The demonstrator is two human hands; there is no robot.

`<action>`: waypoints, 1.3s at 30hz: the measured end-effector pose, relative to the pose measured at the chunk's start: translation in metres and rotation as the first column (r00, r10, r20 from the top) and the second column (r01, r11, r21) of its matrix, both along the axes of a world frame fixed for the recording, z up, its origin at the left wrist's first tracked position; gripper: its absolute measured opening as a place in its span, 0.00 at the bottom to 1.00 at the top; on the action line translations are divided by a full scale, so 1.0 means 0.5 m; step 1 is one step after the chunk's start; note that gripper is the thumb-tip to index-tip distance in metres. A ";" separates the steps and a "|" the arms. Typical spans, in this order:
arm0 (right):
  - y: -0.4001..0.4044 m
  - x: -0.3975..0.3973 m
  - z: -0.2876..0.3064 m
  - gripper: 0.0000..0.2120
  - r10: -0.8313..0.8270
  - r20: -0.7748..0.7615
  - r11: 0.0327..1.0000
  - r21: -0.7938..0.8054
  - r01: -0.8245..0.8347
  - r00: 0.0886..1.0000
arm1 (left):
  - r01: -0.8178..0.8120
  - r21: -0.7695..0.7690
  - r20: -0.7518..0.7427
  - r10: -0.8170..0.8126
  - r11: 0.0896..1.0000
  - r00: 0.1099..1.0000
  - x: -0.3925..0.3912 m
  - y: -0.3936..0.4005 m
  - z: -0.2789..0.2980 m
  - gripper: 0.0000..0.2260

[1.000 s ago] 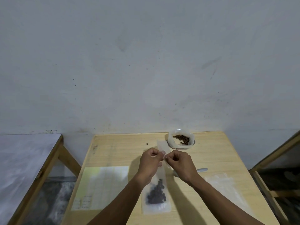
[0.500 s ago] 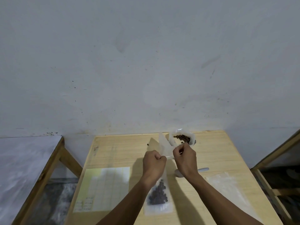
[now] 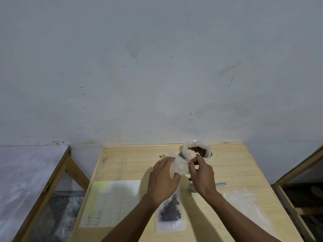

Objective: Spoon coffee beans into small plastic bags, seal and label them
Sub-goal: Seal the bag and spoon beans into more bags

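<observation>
Both hands hold a small empty clear plastic bag [image 3: 179, 165] above the wooden table [image 3: 232, 168]. My left hand [image 3: 163, 179] grips its left side with fingers wrapped round it. My right hand [image 3: 202, 175] pinches its right edge. Just behind them a white-lined bowl of coffee beans [image 3: 197, 151] stands near the table's far edge. A filled bag of beans [image 3: 170, 211] lies flat below my left wrist. A metal spoon [image 3: 219, 185] lies partly hidden under my right hand.
A sheet of labels [image 3: 111, 201] lies at the table's left front. A stack of clear empty bags [image 3: 244, 205] lies at the right front. One stray bean [image 3: 160, 156] sits left of the bowl. Other wooden tables flank both sides.
My left hand has opened its fist and now wraps round the bag's left side. The right hand drew slightly apart to the right, spreading the bag between them.
</observation>
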State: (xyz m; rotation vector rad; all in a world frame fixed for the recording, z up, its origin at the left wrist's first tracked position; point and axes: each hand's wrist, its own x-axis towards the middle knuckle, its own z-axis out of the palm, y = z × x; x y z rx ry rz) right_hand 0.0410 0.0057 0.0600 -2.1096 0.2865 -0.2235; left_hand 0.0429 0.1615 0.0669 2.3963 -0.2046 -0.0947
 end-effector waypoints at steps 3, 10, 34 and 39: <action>0.004 -0.002 0.003 0.09 -0.109 0.029 0.994 0.007 0.109 0.994 | 0.025 0.056 0.068 -0.029 0.998 0.997 -0.003 -0.013 0.002 0.24; -0.004 -0.001 0.036 0.07 -0.171 -0.015 0.957 0.233 0.170 0.985 | 0.121 0.047 0.192 -0.128 0.992 0.973 -0.007 -0.020 -0.010 0.30; -0.041 0.010 0.036 0.04 0.164 -0.235 0.986 0.058 -0.155 0.958 | 0.297 0.088 0.136 -0.307 0.951 0.942 0.010 -0.006 -0.056 0.42; -0.042 0.018 0.043 0.06 0.104 -0.208 0.990 -0.067 -0.120 0.973 | 0.234 0.016 0.160 -0.233 0.972 0.959 0.013 -0.006 -0.051 0.30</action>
